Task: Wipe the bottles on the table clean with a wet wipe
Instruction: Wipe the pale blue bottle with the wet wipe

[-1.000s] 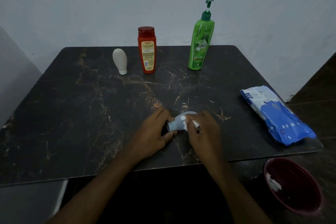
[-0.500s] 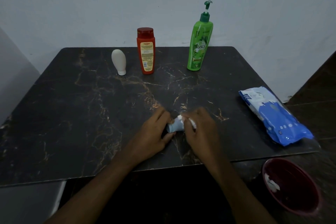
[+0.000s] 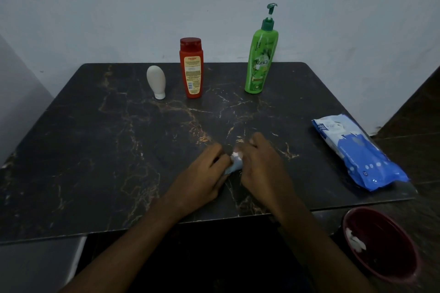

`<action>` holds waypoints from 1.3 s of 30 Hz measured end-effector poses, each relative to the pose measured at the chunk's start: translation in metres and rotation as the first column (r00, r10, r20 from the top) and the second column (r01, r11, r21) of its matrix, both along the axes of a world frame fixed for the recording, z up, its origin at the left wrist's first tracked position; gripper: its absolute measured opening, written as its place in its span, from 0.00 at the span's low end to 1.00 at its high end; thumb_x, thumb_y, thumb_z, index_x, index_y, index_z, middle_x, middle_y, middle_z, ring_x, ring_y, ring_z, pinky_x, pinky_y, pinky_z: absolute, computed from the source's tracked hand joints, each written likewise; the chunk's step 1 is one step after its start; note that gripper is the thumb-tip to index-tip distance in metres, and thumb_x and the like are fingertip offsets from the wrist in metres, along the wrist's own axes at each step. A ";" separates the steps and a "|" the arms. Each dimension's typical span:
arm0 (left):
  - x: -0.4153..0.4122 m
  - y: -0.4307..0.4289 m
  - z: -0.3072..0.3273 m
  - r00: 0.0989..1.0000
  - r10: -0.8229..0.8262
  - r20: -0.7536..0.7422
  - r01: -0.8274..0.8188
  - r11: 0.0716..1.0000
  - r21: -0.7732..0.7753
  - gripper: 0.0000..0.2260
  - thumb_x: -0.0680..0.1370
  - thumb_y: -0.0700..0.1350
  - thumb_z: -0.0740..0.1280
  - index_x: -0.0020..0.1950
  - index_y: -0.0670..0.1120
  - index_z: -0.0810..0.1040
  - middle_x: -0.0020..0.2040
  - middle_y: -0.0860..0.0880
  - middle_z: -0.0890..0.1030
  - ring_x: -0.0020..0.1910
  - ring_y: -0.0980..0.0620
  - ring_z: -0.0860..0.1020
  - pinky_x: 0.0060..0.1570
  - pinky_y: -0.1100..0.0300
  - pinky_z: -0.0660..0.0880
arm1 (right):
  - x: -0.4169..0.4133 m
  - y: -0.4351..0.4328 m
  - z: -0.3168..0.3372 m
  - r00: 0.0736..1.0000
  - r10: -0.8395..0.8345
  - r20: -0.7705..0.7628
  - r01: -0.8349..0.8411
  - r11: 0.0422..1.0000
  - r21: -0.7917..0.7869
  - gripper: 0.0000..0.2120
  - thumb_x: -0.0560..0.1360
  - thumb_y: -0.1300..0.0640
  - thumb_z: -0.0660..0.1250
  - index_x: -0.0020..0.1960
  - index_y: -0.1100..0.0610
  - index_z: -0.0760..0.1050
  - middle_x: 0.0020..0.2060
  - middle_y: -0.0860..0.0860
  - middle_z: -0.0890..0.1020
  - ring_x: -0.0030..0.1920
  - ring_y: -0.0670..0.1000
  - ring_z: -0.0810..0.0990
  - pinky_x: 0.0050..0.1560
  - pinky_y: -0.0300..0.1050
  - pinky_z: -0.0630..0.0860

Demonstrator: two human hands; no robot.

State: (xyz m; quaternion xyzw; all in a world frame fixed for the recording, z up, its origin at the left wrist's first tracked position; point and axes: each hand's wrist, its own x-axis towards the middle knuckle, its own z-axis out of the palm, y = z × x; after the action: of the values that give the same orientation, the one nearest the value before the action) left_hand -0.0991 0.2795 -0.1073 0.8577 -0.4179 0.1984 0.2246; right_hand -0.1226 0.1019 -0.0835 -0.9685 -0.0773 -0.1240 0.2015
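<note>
A small pale blue bottle (image 3: 234,166) lies between my hands near the front of the dark marble table (image 3: 95,150). My left hand (image 3: 204,171) grips its left end. My right hand (image 3: 259,166) covers its right part and presses a white wet wipe (image 3: 237,155) against it; most of the bottle is hidden. At the back stand a white upside-down bottle (image 3: 156,81), a red bottle (image 3: 191,68) and a green pump bottle (image 3: 260,59).
A blue and white pack of wet wipes (image 3: 359,152) lies at the table's right edge. Below the table's front right corner stands a dark red bin (image 3: 381,245) with a used white wipe inside. A pale wall rises behind the table.
My right hand has slid left along the small bottle with the wipe, so less of the bottle shows. The left hand has kept its hold.
</note>
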 end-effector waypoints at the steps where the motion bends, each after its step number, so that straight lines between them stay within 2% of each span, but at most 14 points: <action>1: 0.000 0.000 0.000 1.000 -0.002 0.020 0.002 1.000 0.012 0.06 0.78 0.39 0.71 0.51 0.39 0.77 0.52 0.47 0.69 0.46 0.58 0.63 0.43 0.66 0.61 | 0.004 -0.007 -0.001 1.000 -0.032 0.000 0.032 0.999 -0.014 0.12 0.75 0.60 0.63 0.58 0.55 0.77 0.57 0.54 0.73 0.54 0.53 0.74 0.50 0.40 0.68; 5: -0.001 0.001 0.000 0.998 -0.018 0.056 0.017 1.000 0.022 0.07 0.77 0.36 0.72 0.49 0.40 0.75 0.50 0.46 0.69 0.44 0.53 0.67 0.41 0.64 0.64 | 0.011 -0.035 -0.008 0.983 -0.178 -0.031 0.181 0.956 0.233 0.10 0.78 0.61 0.61 0.53 0.60 0.81 0.49 0.58 0.78 0.50 0.57 0.77 0.51 0.46 0.71; 7: -0.001 0.001 0.000 0.998 -0.013 0.060 0.011 1.000 0.027 0.08 0.75 0.35 0.73 0.49 0.40 0.74 0.50 0.45 0.70 0.44 0.52 0.68 0.41 0.64 0.64 | 0.011 -0.043 -0.016 0.967 -0.214 -0.136 0.241 0.943 0.228 0.10 0.78 0.63 0.63 0.57 0.62 0.80 0.53 0.59 0.80 0.54 0.56 0.78 0.57 0.45 0.71; 10: -0.001 0.000 0.001 0.997 -0.013 0.073 0.009 0.999 0.052 0.08 0.74 0.35 0.74 0.48 0.39 0.76 0.49 0.45 0.70 0.43 0.51 0.68 0.40 0.63 0.64 | 0.008 -0.046 -0.020 0.963 -0.248 -0.102 0.268 0.888 0.373 0.08 0.77 0.62 0.66 0.54 0.59 0.82 0.50 0.57 0.83 0.50 0.51 0.79 0.55 0.41 0.73; 12: -0.001 0.000 0.001 0.997 -0.019 0.080 0.014 0.998 0.056 0.09 0.74 0.34 0.74 0.49 0.39 0.76 0.50 0.45 0.70 0.44 0.51 0.69 0.41 0.64 0.63 | 0.007 -0.042 -0.014 0.962 -0.257 -0.094 0.272 0.874 0.401 0.08 0.78 0.61 0.66 0.52 0.59 0.83 0.48 0.56 0.83 0.48 0.50 0.79 0.55 0.42 0.73; 15: -0.002 -0.001 0.002 0.997 -0.022 0.077 0.018 0.998 0.061 0.10 0.74 0.35 0.74 0.51 0.39 0.77 0.51 0.45 0.71 0.45 0.50 0.70 0.41 0.62 0.67 | 0.005 -0.020 0.005 0.988 -0.155 -0.001 0.146 0.933 0.328 0.08 0.78 0.62 0.65 0.52 0.58 0.82 0.48 0.54 0.81 0.48 0.52 0.78 0.51 0.36 0.67; 17: -0.002 -0.001 0.001 0.998 -0.034 0.060 0.031 0.999 0.036 0.11 0.75 0.35 0.73 0.53 0.40 0.75 0.51 0.44 0.73 0.46 0.49 0.71 0.42 0.59 0.70 | -0.002 0.002 0.011 1.000 -0.020 -0.016 0.022 0.991 0.131 0.07 0.76 0.61 0.66 0.53 0.55 0.80 0.52 0.51 0.76 0.48 0.50 0.76 0.48 0.36 0.67; 19: -0.001 0.000 0.001 0.999 -0.020 0.033 0.019 1.000 0.014 0.11 0.77 0.37 0.71 0.56 0.41 0.72 0.52 0.43 0.74 0.46 0.49 0.72 0.43 0.59 0.70 | -0.011 0.015 0.008 1.000 0.021 0.022 -0.022 0.998 0.058 0.06 0.74 0.60 0.67 0.51 0.54 0.78 0.52 0.49 0.72 0.44 0.46 0.72 0.43 0.35 0.66; 21: -0.001 0.000 0.000 1.000 0.010 0.017 -0.010 1.000 0.016 0.09 0.78 0.38 0.71 0.55 0.40 0.74 0.52 0.44 0.74 0.45 0.50 0.72 0.42 0.60 0.70 | -0.011 0.015 0.006 0.999 -0.013 0.049 0.008 0.996 0.090 0.07 0.74 0.61 0.68 0.52 0.54 0.78 0.52 0.48 0.72 0.43 0.44 0.70 0.42 0.32 0.63; 23: 0.000 0.000 -0.001 1.000 0.029 0.008 -0.029 0.999 0.022 0.07 0.78 0.39 0.71 0.53 0.39 0.76 0.51 0.44 0.74 0.44 0.51 0.71 0.42 0.63 0.67 | -0.003 0.004 0.003 0.997 -0.067 0.033 0.064 0.994 0.084 0.11 0.74 0.62 0.67 0.55 0.55 0.79 0.54 0.51 0.74 0.47 0.47 0.73 0.45 0.34 0.64; 25: 0.000 0.000 -0.001 0.999 0.042 0.000 -0.042 0.999 0.027 0.07 0.78 0.39 0.71 0.52 0.40 0.76 0.51 0.44 0.74 0.44 0.52 0.71 0.43 0.66 0.62 | 0.008 -0.009 0.000 0.988 -0.156 0.002 0.155 0.981 0.116 0.11 0.75 0.63 0.64 0.55 0.57 0.79 0.53 0.55 0.76 0.50 0.54 0.76 0.46 0.41 0.68; 28: 0.000 0.000 0.000 0.999 0.047 -0.020 -0.046 0.999 0.018 0.07 0.77 0.39 0.72 0.51 0.40 0.76 0.51 0.44 0.74 0.43 0.52 0.71 0.43 0.67 0.62 | 0.013 -0.024 -0.008 0.969 -0.244 -0.021 0.242 0.939 0.243 0.10 0.76 0.63 0.62 0.51 0.60 0.81 0.48 0.58 0.78 0.48 0.58 0.77 0.48 0.51 0.74; 36: 0.004 0.002 -0.001 0.980 0.088 -0.178 -0.105 0.991 -0.087 0.10 0.76 0.42 0.74 0.52 0.43 0.75 0.53 0.49 0.74 0.43 0.53 0.74 0.41 0.57 0.75 | 0.003 -0.038 -0.019 0.965 -0.231 -0.124 0.247 0.959 0.141 0.11 0.79 0.59 0.60 0.53 0.62 0.78 0.51 0.58 0.77 0.51 0.58 0.76 0.49 0.46 0.69; 39: 0.008 0.002 -0.003 0.968 0.099 -0.231 -0.130 0.984 -0.124 0.12 0.76 0.44 0.75 0.54 0.46 0.75 0.52 0.52 0.75 0.45 0.54 0.76 0.43 0.57 0.76 | 0.003 -0.032 -0.010 0.900 -0.235 -0.368 0.250 0.968 -0.009 0.13 0.80 0.57 0.63 0.63 0.61 0.75 0.60 0.55 0.75 0.59 0.53 0.75 0.61 0.46 0.72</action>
State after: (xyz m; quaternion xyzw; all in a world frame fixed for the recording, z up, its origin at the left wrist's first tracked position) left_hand -0.0910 0.2815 -0.1098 0.8797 -0.3249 0.1415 0.3170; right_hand -0.1200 0.0698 -0.0936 -0.9725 0.0852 0.0330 0.2141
